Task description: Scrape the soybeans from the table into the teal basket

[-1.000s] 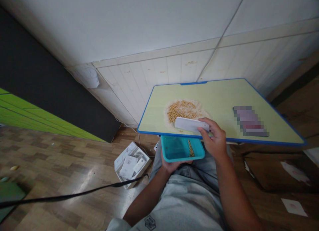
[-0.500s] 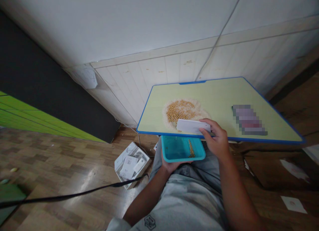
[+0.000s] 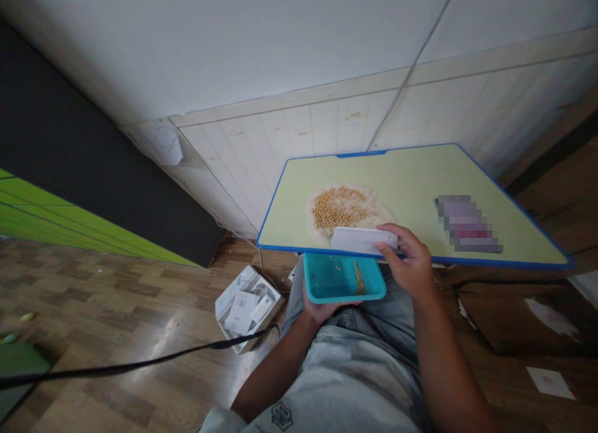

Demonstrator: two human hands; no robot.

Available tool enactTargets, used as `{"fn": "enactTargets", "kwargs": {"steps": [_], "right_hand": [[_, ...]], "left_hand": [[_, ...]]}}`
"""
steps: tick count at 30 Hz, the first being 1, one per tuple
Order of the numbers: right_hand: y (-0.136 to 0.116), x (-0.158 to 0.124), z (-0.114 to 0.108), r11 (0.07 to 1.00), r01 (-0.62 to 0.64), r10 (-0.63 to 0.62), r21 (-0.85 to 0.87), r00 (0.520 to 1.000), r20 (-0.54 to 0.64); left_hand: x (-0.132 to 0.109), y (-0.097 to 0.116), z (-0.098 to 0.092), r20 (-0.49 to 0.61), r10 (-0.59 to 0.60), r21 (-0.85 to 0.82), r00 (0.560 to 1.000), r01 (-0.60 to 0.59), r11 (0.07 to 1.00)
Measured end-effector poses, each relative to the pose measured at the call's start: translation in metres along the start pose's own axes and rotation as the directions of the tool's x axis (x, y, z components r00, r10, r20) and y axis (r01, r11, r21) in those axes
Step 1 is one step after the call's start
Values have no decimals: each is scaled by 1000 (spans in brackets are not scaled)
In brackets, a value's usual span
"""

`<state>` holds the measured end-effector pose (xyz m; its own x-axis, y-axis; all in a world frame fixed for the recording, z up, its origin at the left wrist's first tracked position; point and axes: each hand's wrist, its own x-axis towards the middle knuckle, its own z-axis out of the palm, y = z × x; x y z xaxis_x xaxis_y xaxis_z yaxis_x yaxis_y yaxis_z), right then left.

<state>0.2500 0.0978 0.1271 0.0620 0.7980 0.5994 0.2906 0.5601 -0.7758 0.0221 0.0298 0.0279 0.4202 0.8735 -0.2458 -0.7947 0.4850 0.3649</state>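
Note:
My right hand (image 3: 411, 258) pinches the right end of a flat white rectangular piece (image 3: 357, 240), which stands on its long edge at the table's near rim. Just behind it, soybeans (image 3: 332, 207) lie mixed among pale rice-like grains (image 3: 374, 202). My left hand (image 3: 320, 309) supports a turquoise plastic container (image 3: 322, 288) from below, under the table edge; most of its fingers are hidden beneath it. Inside, a narrow row of soybeans (image 3: 359, 279) lies toward the right, with a few bits near the far side.
The pale yellow folding table (image 3: 411, 177) has a blue rim and stands against a white panelled wall (image 3: 261, 140). A pixelated flat object (image 3: 468, 224) lies on its right part. On the wooden floor, a white open box (image 3: 227, 296) holds small items. A black strap (image 3: 140, 362) crosses at left.
The white piece and my right hand have come slightly nearer, to the table's edge. A few small bits now show near the container's far side. My left hand has barely moved.

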Motion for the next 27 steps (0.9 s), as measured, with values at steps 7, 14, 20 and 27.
{"fn": "enactTargets", "kwargs": {"steps": [7, 14, 20, 27], "right_hand": [[6, -1, 0, 998, -45, 37, -51, 989, -142], [2, 1, 2, 995, -27, 4, -100, 975, -220], [3, 0, 2, 995, -25, 8, -99, 985, -170], [1, 0, -1, 996, -41, 31, -85, 993, -111]], "left_hand": [[-3, 1, 0, -64, -5, 19, 998, 6, 1000], [-6, -1, 3, -111, 12, 19, 994, -10, 1000], [-6, -1, 6, -144, 16, 43, 989, -10, 999], [-2, -1, 4, -67, -5, 49, 998, 8, 999]]}}
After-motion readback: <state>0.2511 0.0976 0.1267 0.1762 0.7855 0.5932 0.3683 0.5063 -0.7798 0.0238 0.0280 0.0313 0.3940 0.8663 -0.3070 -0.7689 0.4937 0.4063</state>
